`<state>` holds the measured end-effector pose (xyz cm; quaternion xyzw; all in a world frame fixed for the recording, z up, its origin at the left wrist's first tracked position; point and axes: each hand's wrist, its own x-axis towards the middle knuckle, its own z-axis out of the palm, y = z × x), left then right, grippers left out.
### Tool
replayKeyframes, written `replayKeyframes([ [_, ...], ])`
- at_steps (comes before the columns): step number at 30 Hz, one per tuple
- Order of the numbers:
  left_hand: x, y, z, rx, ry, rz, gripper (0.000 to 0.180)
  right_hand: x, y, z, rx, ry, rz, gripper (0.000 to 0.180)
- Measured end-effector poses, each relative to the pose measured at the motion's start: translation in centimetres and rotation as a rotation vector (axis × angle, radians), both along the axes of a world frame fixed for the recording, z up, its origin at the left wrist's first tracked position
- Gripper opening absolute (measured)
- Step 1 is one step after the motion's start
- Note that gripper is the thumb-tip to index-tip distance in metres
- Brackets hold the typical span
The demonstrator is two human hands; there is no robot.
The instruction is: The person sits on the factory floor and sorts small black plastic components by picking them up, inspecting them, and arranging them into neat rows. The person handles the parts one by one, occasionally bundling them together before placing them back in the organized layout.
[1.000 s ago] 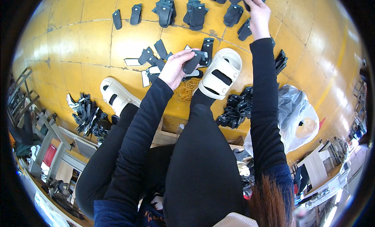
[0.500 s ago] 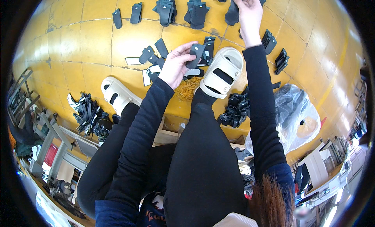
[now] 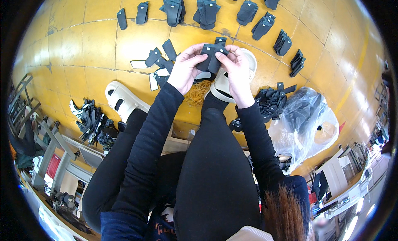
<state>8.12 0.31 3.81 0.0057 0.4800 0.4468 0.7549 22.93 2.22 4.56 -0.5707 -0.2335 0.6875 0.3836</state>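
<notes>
My left hand point(image 3: 185, 70) pinches a dark, flat, tongue-shaped piece point(image 3: 204, 63) with a small pale label at its top. Right beside it, my right hand point(image 3: 237, 71) grips a similar tongue-shaped piece point(image 3: 215, 63), and the two pieces meet edge to edge. Under and behind them lies a loose heap of similar dark pieces point(image 3: 153, 58), some showing white undersides. Between my feet, near my hands, is a tangle of yellow rubber bands point(image 3: 196, 94).
Small stacks of dark pieces point(image 3: 172, 12) form an arc across the yellow tiled floor point(image 3: 99, 42). Dark bundles point(image 3: 269, 102) lie right, beside a clear plastic bag point(image 3: 309, 122). Another dark heap point(image 3: 92, 120) is left. My beige clogs point(image 3: 122, 98) flank the rubber bands.
My right hand has come down from the far stacks with a dark piece and met my left hand. The left hand has barely moved.
</notes>
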Motion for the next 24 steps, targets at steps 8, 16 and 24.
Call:
replayKeyframes([
  [8, -0.3, 0.5, 0.5, 0.002, 0.123, -0.097, 0.039, 2.4, 7.6, -2.0, 0.278, -0.172, -0.090, 0.023],
  [16, -0.9, 0.2, 0.1, -0.048, 0.162, -0.067, 0.034, 2.2, 19.3, -8.2, 0.551, -0.361, -0.049, 0.023],
  [24, -2.0, 0.3, -0.4, -0.058, 0.185, -0.052, 0.032, 4.3, 17.6, -6.4, 0.433, -0.372, -0.069, 0.023],
])
